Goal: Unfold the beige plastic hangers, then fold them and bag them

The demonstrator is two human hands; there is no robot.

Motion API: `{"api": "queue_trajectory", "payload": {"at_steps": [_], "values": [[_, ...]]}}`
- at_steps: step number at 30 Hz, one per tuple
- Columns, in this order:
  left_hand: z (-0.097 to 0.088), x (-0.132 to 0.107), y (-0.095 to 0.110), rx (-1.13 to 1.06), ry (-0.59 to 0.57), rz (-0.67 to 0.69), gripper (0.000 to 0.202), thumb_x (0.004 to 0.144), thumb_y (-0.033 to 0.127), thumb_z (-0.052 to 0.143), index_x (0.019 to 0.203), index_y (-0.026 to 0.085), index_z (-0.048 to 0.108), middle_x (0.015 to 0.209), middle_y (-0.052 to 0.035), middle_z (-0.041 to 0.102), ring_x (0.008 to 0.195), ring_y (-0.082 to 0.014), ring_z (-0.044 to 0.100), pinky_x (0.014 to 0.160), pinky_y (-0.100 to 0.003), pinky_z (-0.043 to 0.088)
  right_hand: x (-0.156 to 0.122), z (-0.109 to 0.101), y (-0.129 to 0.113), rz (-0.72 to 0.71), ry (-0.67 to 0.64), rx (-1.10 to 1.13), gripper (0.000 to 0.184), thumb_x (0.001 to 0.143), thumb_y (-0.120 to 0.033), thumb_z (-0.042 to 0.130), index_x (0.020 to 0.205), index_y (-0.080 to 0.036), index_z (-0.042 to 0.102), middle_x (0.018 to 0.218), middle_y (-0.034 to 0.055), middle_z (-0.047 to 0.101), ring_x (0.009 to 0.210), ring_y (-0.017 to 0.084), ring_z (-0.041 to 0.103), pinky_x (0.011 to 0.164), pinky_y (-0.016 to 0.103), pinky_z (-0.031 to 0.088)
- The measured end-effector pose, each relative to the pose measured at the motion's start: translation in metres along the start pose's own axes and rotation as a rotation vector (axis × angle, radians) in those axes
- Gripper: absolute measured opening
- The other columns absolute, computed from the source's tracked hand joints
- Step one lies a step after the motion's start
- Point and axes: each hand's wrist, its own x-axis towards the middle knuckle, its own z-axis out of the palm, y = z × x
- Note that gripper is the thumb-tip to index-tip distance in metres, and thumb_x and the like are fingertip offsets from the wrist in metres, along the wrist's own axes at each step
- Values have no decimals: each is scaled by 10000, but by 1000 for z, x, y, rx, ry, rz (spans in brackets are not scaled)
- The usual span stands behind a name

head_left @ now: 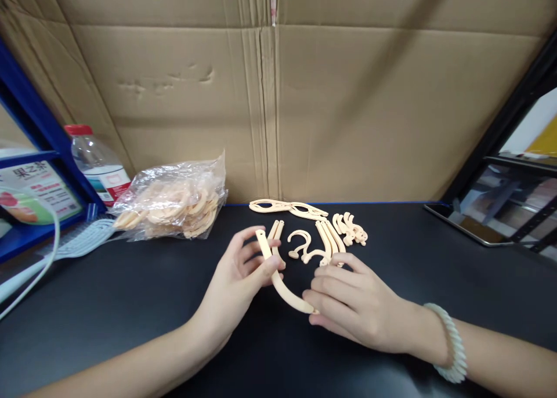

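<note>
My left hand (237, 282) and my right hand (348, 305) both grip one curved cream plastic strip (281, 285) just above the black table. The left fingers pinch its upper end and the right fingers close on its lower end. Behind the hands lie loose cream parts: a small hook piece (300, 241), a few straight strips (331, 241), a cluster of little hooks (350, 228) and a flat looped frame piece (287, 208). A pale beaded bracelet (450, 343) circles my right wrist.
A clear plastic bag (174, 203) full of cream parts lies at the back left beside a water bottle (98, 163). A white comb-like object (82, 238) and a cable lie at left. A tablet (470, 224) rests at right. Cardboard (278, 96) walls the back.
</note>
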Motion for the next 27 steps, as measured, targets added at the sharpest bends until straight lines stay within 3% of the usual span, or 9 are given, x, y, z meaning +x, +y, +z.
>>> {"api": "queue_trajectory", "payload": {"at_steps": [2, 5, 7, 9, 12, 17, 20, 23, 27], "values": [[-4, 1, -2, 152, 65, 226, 550, 812, 264, 698, 1277, 260, 406, 1270, -89, 534, 1031, -221, 630, 843, -382, 563, -1, 0, 1, 38, -14, 27, 141, 962, -190, 504, 976, -111, 620, 820, 48, 659, 742, 151, 572, 806, 346, 421], [-10, 0, -3, 581, 98, 672, 522, 826, 201, 697, 1284, 252, 453, 1354, -92, 457, 1279, -265, 450, 1054, -458, 418, -2, 1, 2, 104, -23, 70, 130, 960, -192, 501, 961, -119, 609, 822, 51, 650, 722, 154, 554, 778, 338, 429], [-12, -2, -3, 875, -64, 937, 432, 851, 168, 679, 1245, 202, 504, 1275, -93, 536, 1270, -254, 455, 1131, -474, 303, -3, 2, 1, 130, -13, 86, 120, 956, -199, 510, 939, -130, 607, 817, 48, 646, 706, 153, 541, 767, 334, 432], [-10, -6, -2, 1052, -303, 1078, 305, 896, 163, 624, 1189, 140, 543, 1147, -94, 621, 1184, -239, 526, 1146, -468, 267, -3, 3, -1, 138, 2, 85, 133, 954, -200, 513, 876, -139, 602, 786, 41, 634, 682, 149, 521, 743, 326, 432], [-4, -11, -3, 1119, -459, 1065, 162, 945, 159, 538, 1089, 93, 577, 1000, -90, 663, 1014, -210, 591, 1107, -443, 322, -2, 2, -5, 121, 12, 77, 184, 955, -189, 505, 799, -136, 587, 727, 29, 604, 643, 139, 485, 703, 314, 425], [1, -13, -6, 1135, -474, 983, 136, 957, 83, 460, 893, 135, 568, 840, -34, 633, 783, -155, 569, 1010, -409, 387, 0, 3, -10, 65, 9, 59, 212, 957, -202, 515, 780, -120, 596, 696, 24, 580, 624, 134, 447, 675, 307, 409], [0, -14, -6, 1151, -522, 935, 189, 932, 56, 417, 829, 143, 549, 797, -39, 607, 705, -163, 529, 805, -369, 459, 0, 4, -12, 41, 5, 50, 260, 968, -212, 496, 745, -121, 591, 674, 22, 560, 614, 133, 427, 654, 304, 398], [0, -15, -6, 1149, -537, 863, 210, 888, 41, 410, 773, 160, 538, 742, -25, 580, 641, -160, 482, 648, -322, 428, 1, 3, -13, 93, -24, 141, 291, 985, -249, 470, 756, -123, 596, 683, 21, 562, 622, 132, 439, 655, 299, 401], [2, -16, -6, 1117, -522, 816, 220, 837, 15, 412, 736, 172, 530, 699, -6, 566, 617, -149, 458, 642, -308, 400, 1, 2, -15, 191, -66, 326, 299, 998, -308, 443, 812, -139, 605, 736, 23, 591, 666, 130, 484, 714, 298, 424]]}}
